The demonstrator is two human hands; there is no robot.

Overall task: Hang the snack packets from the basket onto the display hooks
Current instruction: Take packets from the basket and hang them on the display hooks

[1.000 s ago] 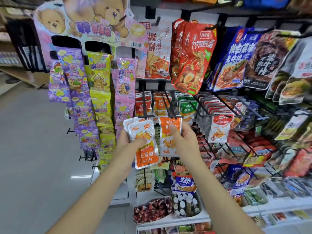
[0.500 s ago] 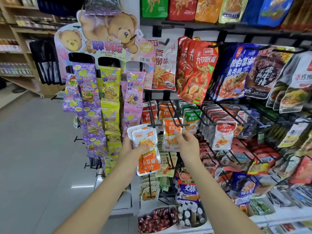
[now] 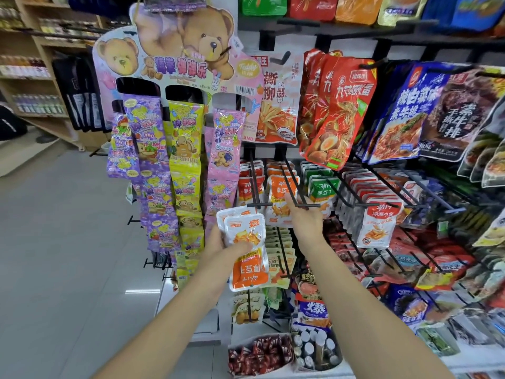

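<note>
Grey shop floor (image 3: 54, 242) runs along the left, and a snack rack (image 3: 410, 42) fills the right side, crowded with hanging bags. A bear card (image 3: 177, 50) tops the rack's left end, with candy strips (image 3: 185, 165) in purple, yellow and pink hanging below it. Red pouches (image 3: 338, 110) hang higher up, right of centre.

The left hand (image 3: 218, 246) is raised in front of the rack, its grip clamped on a small stack of orange-and-white packets (image 3: 247, 266). The thumb lies across the front packet and the fingers are behind. The packets stand upright, upside down by their print, and most of their length hangs below the grip.

The right hand (image 3: 307, 220) is up at the tip of a black hook (image 3: 293, 184), just right of the held stack. Its grip is apart, with the thumb and fingers spread and nothing held. The thumb touches the right edge of a hung packet (image 3: 280, 192), which sits at the front of that hook with more orange packets behind it. The fingers reach under the hook's end bar.
</note>
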